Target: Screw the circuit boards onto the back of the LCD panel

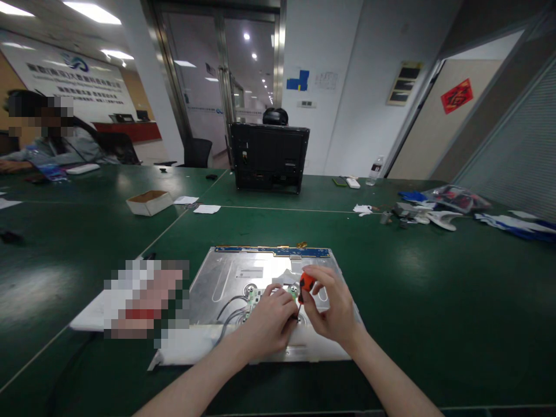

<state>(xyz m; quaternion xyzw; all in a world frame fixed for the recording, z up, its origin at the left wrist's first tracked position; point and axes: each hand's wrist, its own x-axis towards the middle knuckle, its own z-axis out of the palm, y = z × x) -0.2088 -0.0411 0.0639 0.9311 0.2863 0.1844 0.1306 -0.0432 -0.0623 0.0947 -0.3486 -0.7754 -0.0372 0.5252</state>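
Note:
A flat silver display panel (204, 295) lies on the green table in front of me, back side up. A narrow blue circuit strip (313, 252) runs along its far edge. Near the panel's middle is a small green circuit board (253, 296), with grey cables (230, 325) leading off its left side. My right hand (334, 307) pinches an orange and black screwdriver (307, 282), held nearly upright with its shaft pointing down at the board's right end. Beside the shaft, my left hand (271, 315) rests over the board, fingers curled together; whatever they grip is hidden.
A black monitor (271, 156) stands across the table, and an open cardboard box (150, 204) sits to its left. Left of the panel lies a partly blurred white object (93, 313). Bags and loose parts (456, 200) crowd the far right. Another person (56, 133) sits at far left.

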